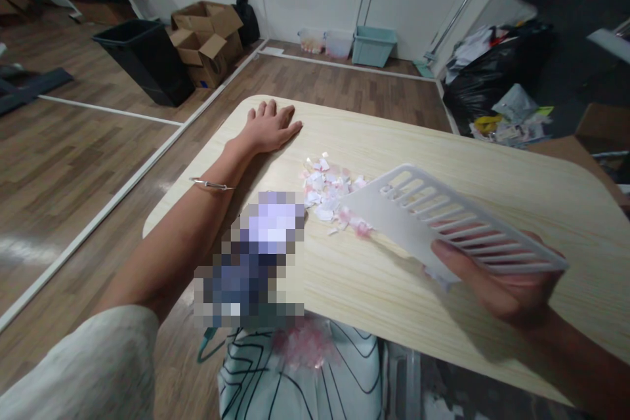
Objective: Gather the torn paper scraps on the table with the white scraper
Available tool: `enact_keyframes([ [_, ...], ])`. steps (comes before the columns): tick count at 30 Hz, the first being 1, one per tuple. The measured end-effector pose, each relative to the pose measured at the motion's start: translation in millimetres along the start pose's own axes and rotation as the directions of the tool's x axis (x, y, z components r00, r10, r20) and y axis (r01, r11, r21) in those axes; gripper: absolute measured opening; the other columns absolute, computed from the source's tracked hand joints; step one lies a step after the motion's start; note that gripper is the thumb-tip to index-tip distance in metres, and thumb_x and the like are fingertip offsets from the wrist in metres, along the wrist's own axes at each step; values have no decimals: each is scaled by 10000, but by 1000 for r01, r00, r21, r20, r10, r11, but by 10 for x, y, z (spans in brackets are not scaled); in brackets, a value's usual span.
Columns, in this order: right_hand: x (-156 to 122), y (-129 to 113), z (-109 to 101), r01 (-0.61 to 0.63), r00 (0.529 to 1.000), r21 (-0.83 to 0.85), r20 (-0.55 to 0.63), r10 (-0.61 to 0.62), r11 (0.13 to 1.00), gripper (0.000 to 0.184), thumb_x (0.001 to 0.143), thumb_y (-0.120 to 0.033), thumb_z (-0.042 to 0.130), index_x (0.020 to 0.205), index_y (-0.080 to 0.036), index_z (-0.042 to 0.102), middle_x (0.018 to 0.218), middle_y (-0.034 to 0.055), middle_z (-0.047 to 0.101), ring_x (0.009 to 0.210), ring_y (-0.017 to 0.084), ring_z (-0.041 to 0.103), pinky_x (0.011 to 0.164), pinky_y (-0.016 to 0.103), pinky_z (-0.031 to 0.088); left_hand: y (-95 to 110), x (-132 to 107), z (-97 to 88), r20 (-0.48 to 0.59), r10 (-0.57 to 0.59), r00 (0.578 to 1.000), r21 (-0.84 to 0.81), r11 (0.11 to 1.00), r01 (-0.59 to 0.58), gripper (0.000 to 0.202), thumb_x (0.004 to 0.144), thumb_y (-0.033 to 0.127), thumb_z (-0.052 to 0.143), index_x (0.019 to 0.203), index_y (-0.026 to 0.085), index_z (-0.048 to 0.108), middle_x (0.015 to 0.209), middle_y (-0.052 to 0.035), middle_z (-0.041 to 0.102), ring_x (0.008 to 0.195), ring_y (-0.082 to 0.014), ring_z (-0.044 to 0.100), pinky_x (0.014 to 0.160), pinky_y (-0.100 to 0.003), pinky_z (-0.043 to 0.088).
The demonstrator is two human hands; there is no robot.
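Note:
My left hand (pixel 272 125) lies flat on the pale wooden table (pixel 443 144) near its far left corner, fingers spread, nothing in it. In my right hand (pixel 512 282) is a white slotted plastic piece (pixel 388 210), tilted, its shape like a small basket or rack. Its far left end reaches the pile of torn paper scraps (pixel 325 190), white and pink, in the middle of the table. Whether it touches them I cannot tell. A blurred-out object (pixel 270 226) lies left of the scraps.
Below the table's near edge is a pale thing with dark lines (pixel 300 400), pinkish scraps (pixel 308 341) in or on it. Beyond the table stand a black bin (pixel 147 65), cardboard boxes (pixel 207 39) and a teal tub (pixel 374 46). Black bags (pixel 482 85) lie at the right.

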State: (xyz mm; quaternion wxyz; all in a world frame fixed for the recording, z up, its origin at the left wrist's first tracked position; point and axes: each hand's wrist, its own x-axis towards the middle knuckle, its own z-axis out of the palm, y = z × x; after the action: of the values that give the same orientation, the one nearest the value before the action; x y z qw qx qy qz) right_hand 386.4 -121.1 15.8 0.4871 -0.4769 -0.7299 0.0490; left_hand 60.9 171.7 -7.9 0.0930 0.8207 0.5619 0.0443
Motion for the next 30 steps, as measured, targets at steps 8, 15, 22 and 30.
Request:
enact_keyframes([
  [8, 100, -95, 0, -81, 988, 119, 140, 64, 990, 232, 858, -36, 843, 857, -248, 938, 785, 25, 913, 587, 266, 881, 562, 253, 717, -37, 20, 37, -12, 15, 1000, -27, 999, -16, 874, 1202, 708, 294, 1869, 165, 448, 1949, -252, 384, 1831, -496, 294, 1496, -700, 208],
  [15, 62, -125, -77, -197, 963, 182, 219, 155, 963, 291, 863, -15, 864, 941, -272, 976, 856, 12, 938, 651, 246, 905, 615, 223, 718, -63, 41, 54, -11, 22, 1000, -34, 999, -23, 837, 1206, 700, 292, 1864, 201, 427, 1994, -199, 343, 1844, -512, 247, 1489, -741, 177],
  [22, 36, 59, -289, -364, 898, 194, 333, 287, 911, 294, 861, -65, 939, 1003, -314, 1002, 869, 32, 941, 684, 259, 914, 626, 246, 729, -45, 16, 49, -17, 17, 1000, -19, 1000, -17, 859, 1207, 695, 283, 1877, 178, 429, 1974, -219, 361, 1836, -474, 283, 1501, -715, 198],
  [30, 50, -22, -246, -420, 872, 178, 350, 342, 890, 140, 855, -167, 952, 914, -292, 978, 774, 29, 901, 602, 237, 858, 571, 260, 687, -111, 100, 99, -32, 17, 999, -27, 999, -18, 915, 1147, 753, 310, 1881, 228, 461, 1960, -243, 391, 1847, -538, 281, 1483, -767, 204],
])
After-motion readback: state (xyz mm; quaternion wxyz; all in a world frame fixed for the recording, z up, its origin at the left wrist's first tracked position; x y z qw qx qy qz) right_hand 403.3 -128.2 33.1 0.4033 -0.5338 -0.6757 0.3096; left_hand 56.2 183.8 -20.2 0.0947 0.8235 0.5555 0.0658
